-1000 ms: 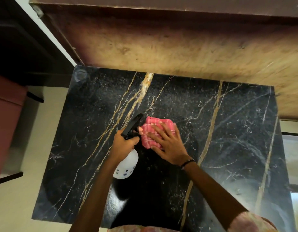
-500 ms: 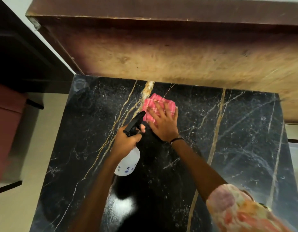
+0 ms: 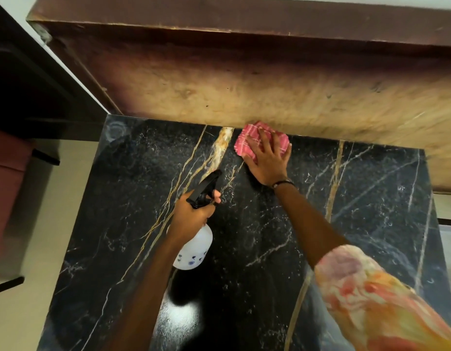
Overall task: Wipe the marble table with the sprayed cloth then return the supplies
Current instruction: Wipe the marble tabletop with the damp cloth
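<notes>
A black marble table (image 3: 133, 198) with gold and white veins fills the lower view. My right hand (image 3: 267, 160) lies flat, fingers spread, pressing a folded pink checked cloth (image 3: 247, 143) onto the table's far edge. My left hand (image 3: 191, 216) grips the neck of a white spray bottle (image 3: 194, 249) with a black trigger head (image 3: 205, 188), held above the middle of the table, nozzle pointing away from me.
A brown wooden surface (image 3: 244, 92) butts against the table's far edge. Dark furniture (image 3: 29, 84) and a maroon seat (image 3: 6, 188) stand at the left over pale floor (image 3: 29, 312). A glare spot shines on the marble near me.
My right hand has slid the pink cloth away from me, from the table's middle up to its far edge. The left hand keeps hold of the spray bottle in about the same place.
</notes>
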Action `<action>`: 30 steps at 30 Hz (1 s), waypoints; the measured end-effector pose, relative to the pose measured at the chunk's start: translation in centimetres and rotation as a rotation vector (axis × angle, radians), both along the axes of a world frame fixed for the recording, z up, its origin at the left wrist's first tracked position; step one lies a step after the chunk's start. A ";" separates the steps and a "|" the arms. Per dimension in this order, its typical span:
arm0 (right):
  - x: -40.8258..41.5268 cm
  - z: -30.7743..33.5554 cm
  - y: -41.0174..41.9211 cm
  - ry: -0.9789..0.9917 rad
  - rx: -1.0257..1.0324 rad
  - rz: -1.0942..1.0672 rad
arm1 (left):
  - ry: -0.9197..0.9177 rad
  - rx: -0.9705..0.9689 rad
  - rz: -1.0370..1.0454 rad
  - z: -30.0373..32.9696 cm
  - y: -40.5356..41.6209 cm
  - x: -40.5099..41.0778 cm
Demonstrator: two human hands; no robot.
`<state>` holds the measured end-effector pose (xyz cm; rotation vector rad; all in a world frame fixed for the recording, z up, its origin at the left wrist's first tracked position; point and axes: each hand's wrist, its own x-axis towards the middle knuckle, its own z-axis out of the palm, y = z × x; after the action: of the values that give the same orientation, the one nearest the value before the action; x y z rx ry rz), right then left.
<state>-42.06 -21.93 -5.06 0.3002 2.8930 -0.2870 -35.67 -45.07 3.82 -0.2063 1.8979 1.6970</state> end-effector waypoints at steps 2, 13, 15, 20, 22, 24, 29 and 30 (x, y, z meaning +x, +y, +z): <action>-2.0 0.3 -2.6 0.011 -0.010 0.051 | -0.016 0.010 0.039 0.2 0.1 -0.2; 6.7 -1.0 0.9 0.140 0.026 0.316 | 0.082 0.057 -0.048 -0.3 -1.2 0.2; 4.7 -0.7 2.2 0.106 0.023 0.195 | 0.083 0.056 -0.073 -0.3 -1.2 0.2; -2.5 0.0 -1.9 0.039 0.016 0.063 | 0.059 0.082 -0.054 0.0 -1.2 0.4; -3.6 0.0 -5.0 0.055 0.011 0.159 | 0.061 0.087 -0.026 0.1 -1.2 0.5; -3.1 -0.3 -7.5 0.066 0.001 0.288 | 0.066 0.064 0.000 0.4 -1.1 0.7; 4.5 -0.7 -6.7 0.224 -0.053 0.547 | 0.082 0.013 0.074 0.4 -0.3 1.0; 6.1 -1.0 -5.2 0.224 -0.014 0.564 | 0.075 0.004 0.090 0.2 -0.2 0.9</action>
<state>-35.99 -27.10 -6.01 -0.5793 3.0298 -0.2506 -34.76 -45.31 4.04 -0.2327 1.9661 1.7906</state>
